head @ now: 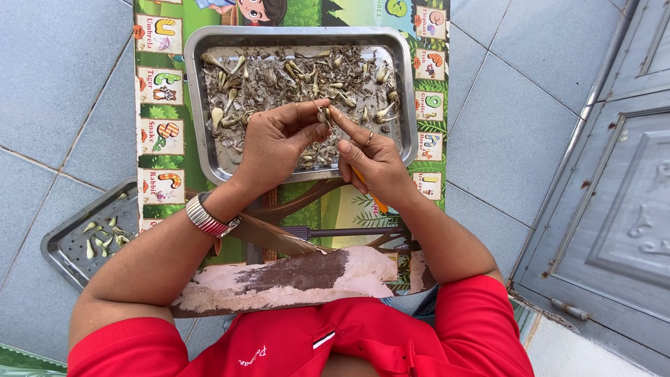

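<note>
Both hands meet over the near half of a steel tray, pinching one small pale bulb [323, 115] between them. Left hand [276, 143]: thumb and forefinger closed on the bulb from its left side, other fingers curled under; a metal watch [207, 218] on that wrist. Right hand [370, 160]: forefinger and thumb tips pressed to the bulb's right side, a ring on one finger, and an orange-handled tool [371, 196] tucked in the palm, its end showing below the hand; the working end is hidden, cannot tell what it is. Directly beneath and beyond the pinch, the steel tray [202, 105] holds a loose litter of dry brown husk, roots and more pale bulbs, thickest toward the far rim. Under the tray lies a bright picture mat [159, 132] with animal and letter panels; its near edge, toward the body, is worn pale with a patch of brown dirt. Off to the left of the grip, well apart and partly under the left forearm, a second perforated metal tray [66, 244] sits on the grey tiled floor [63, 84] with a few cleaned pale pieces in it. Right of the grip, well apart, a grey panelled door [614, 202]. Red shirt [349, 342] at the bottom.
</note>
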